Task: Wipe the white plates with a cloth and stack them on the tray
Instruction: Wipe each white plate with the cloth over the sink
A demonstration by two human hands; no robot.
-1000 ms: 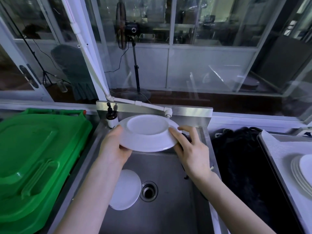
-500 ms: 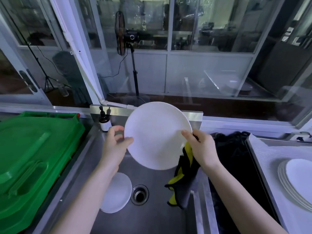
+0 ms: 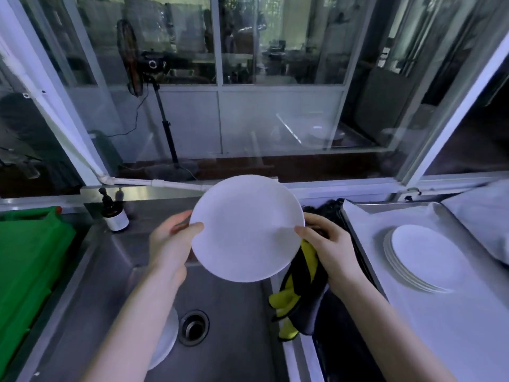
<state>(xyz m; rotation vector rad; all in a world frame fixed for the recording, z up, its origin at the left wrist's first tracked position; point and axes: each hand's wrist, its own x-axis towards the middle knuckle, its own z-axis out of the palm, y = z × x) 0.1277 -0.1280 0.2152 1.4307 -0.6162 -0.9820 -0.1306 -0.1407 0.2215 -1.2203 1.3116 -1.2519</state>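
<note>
I am holding a plate up over the sink, its face tilted toward me, my left hand gripping the left rim with the thumb on the face and my right hand pinching the right rim. The cloth (yellow and black) is hanging from under my right hand, partly behind the plate, drooping over the sink's right edge. A stack of plates is sitting on the tray at my right, and a second plate is lying in the sink beside the drain, half hidden by my left arm.
</note>
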